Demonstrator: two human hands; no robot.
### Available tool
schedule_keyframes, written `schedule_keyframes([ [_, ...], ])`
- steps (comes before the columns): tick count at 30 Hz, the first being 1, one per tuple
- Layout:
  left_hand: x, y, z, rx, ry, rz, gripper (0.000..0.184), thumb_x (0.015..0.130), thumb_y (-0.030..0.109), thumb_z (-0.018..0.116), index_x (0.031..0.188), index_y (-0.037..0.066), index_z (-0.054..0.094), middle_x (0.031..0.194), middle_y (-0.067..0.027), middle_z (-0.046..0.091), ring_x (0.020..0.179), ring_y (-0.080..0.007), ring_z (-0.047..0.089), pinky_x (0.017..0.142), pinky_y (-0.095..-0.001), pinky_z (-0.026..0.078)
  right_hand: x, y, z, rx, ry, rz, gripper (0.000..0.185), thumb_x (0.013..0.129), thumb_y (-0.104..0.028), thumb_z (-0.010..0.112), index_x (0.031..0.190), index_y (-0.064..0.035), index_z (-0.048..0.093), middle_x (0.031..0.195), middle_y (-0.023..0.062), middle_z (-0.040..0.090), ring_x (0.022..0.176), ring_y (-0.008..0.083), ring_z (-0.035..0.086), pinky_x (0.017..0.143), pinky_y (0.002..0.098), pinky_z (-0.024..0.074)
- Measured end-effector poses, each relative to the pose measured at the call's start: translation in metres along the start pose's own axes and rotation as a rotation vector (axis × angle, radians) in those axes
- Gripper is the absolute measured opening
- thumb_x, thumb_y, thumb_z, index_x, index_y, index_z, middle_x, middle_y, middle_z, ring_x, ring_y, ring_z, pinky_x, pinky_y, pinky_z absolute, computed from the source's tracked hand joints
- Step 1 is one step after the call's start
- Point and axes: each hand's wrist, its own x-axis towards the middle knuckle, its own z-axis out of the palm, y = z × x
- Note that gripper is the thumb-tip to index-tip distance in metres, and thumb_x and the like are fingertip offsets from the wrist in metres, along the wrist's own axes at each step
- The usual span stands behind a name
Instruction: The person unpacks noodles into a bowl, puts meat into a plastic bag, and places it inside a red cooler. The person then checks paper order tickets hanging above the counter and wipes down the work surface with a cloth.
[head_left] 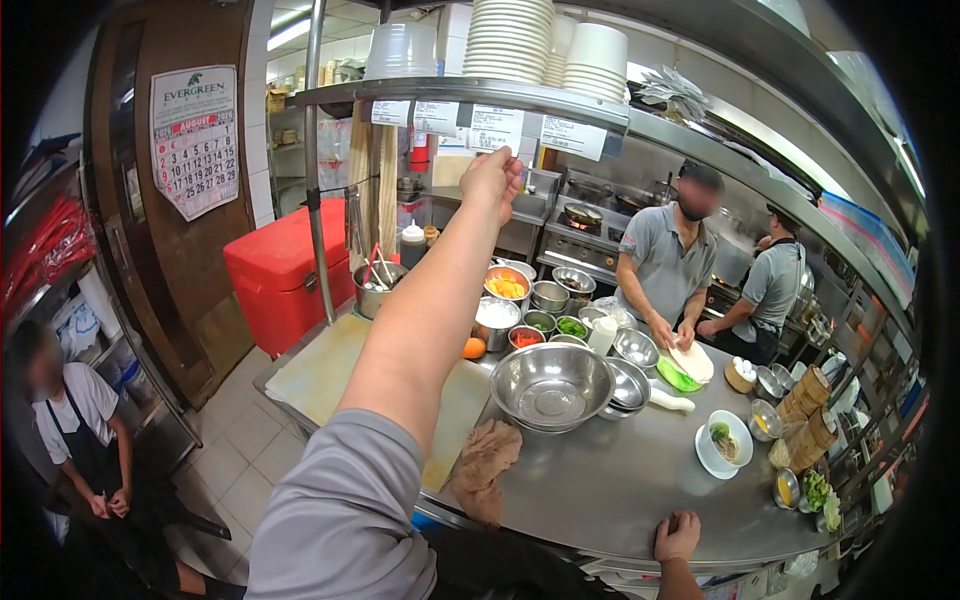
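Note:
My left hand (492,183) reaches up to the metal shelf, its fingers pinched at the lower edge of a printed order ticket (496,130). The ticket hangs from the shelf's front rail, with another ticket (572,138) to its right and two more to its left. My right hand (678,536) rests at the near edge of the steel counter (610,490), fingers curled in, with nothing visible in them. Between my hands stand a large steel bowl (553,385) and a crumpled brown cloth (487,470).
Across the counter, a co-worker (665,260) handles a flat white round over something green. Behind, another person (768,275) faces the stoves. A white bowl of food (724,440) stands at right. A red cooler (285,265) is at left; a seated person (85,430) is lower left.

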Motion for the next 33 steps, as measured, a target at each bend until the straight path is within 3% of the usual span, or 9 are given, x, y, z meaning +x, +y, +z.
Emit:
schedule_keyframes([
  [4, -0.002, 0.001, 0.0, 0.016, -0.01, 0.008, 0.015, 0.098, 0.017, 0.065, 0.108, 0.008, 0.06, 0.099, -0.0047, 0.065, 0.089, -0.0161, 0.065, 0.073, -0.0305, 0.051, 0.0, -0.002, -0.001, 0.009, 0.003, 0.002, 0.033, 0.078, -0.018, 0.071, 0.107, -0.0047, 0.064, 0.122, 0.0194, 0.06, 0.117, 0.0407, 0.054, 0.101, 0.0508, 0.0436],
  [7, -0.004, 0.003, 0.001, 0.005, 0.011, -0.008, 0.015, 0.097, 0.014, 0.062, 0.11, 0.009, 0.058, 0.093, -0.0032, 0.066, 0.081, -0.0125, 0.066, 0.063, -0.0258, 0.052, 0.0, -0.003, 0.0, 0.009, 0.024, -0.004, 0.032, 0.077, -0.019, 0.071, 0.106, -0.0047, 0.064, 0.121, 0.0194, 0.06, 0.117, 0.0407, 0.054, 0.101, 0.0508, 0.0437],
  [10, -0.009, 0.007, 0.003, -0.048, 0.033, -0.025, 0.015, 0.098, 0.015, 0.059, 0.111, 0.008, 0.058, 0.094, -0.0038, 0.066, 0.081, -0.013, 0.067, 0.062, -0.0258, 0.053, 0.0, -0.002, 0.001, 0.005, 0.031, -0.01, 0.032, 0.077, -0.019, 0.071, 0.105, -0.0049, 0.064, 0.121, 0.0195, 0.06, 0.117, 0.0409, 0.054, 0.101, 0.0508, 0.0438],
  [13, -0.004, 0.006, 0.002, -0.002, 0.054, 0.006, 0.02, 0.1, 0.018, 0.059, 0.116, 0.007, 0.055, 0.1, -0.0069, 0.065, 0.091, -0.0193, 0.067, 0.069, -0.0328, 0.052, 0.0, 0.0, 0.001, -0.004, 0.022, -0.004, 0.032, 0.077, -0.019, 0.071, 0.105, -0.0051, 0.064, 0.121, 0.0196, 0.06, 0.117, 0.0412, 0.054, 0.101, 0.0508, 0.0439],
  [33, -0.005, 0.0, -0.006, 0.037, 0.054, 0.069, 0.012, 0.101, 0.013, 0.059, 0.111, 0.007, 0.057, 0.101, -0.0065, 0.066, 0.092, -0.0183, 0.069, 0.067, -0.029, 0.053, 0.001, -0.005, -0.001, 0.011, 0.063, -0.045, 0.033, 0.077, -0.018, 0.072, 0.106, -0.0057, 0.063, 0.119, 0.0198, 0.06, 0.114, 0.0414, 0.056, 0.099, 0.0513, 0.0448],
])
